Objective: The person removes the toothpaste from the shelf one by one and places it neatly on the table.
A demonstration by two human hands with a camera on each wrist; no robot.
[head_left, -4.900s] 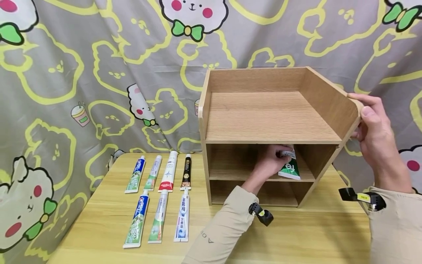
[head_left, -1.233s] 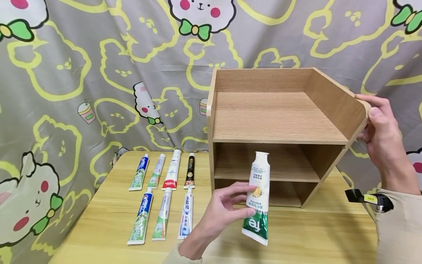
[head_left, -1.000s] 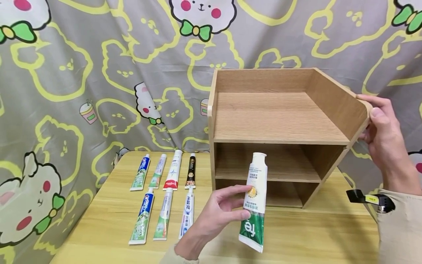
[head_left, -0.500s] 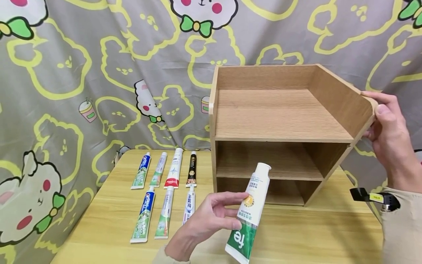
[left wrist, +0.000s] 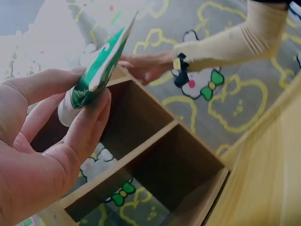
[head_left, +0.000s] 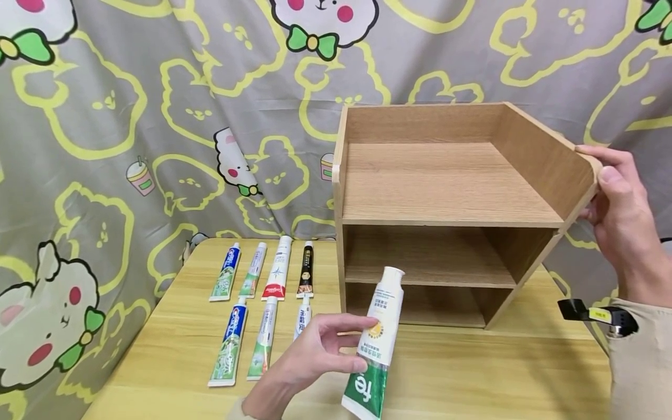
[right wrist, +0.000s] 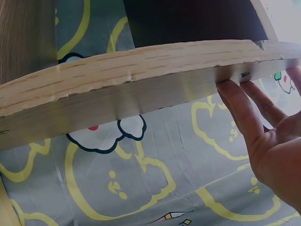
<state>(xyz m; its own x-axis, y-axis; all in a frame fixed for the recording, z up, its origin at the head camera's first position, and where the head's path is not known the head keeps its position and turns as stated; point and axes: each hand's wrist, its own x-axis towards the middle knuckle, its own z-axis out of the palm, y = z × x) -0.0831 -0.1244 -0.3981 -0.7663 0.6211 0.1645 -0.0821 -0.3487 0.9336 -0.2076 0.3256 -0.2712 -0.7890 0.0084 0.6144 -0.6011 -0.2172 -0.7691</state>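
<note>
My left hand point(head_left: 315, 353) pinches a white and green toothpaste tube point(head_left: 380, 326) between thumb and fingers, in front of a wooden shelf point(head_left: 446, 184). The tube is tilted, its white cap up and its green crimped end down. In the left wrist view the green end of the tube point(left wrist: 96, 70) sticks out past the thumb and fingers of the hand point(left wrist: 42, 155). At the shelf's right side panel, my right hand point(head_left: 625, 216) grips the edge near the top. The right wrist view has fingers of that hand point(right wrist: 268, 127) against the panel's outer face.
Several toothpaste tubes lie in two rows on the table's left, among them a blue and green tube point(head_left: 227, 344), a red and white tube point(head_left: 278, 268) and a black tube point(head_left: 306, 268). The left hand partly covers a white and blue tube point(head_left: 303, 318). A patterned curtain point(head_left: 184, 116) hangs behind.
The left hand has brought the green and white tube out of the shelf's middle compartment, then down and left towards the table's front. The right hand stays on the side panel.
</note>
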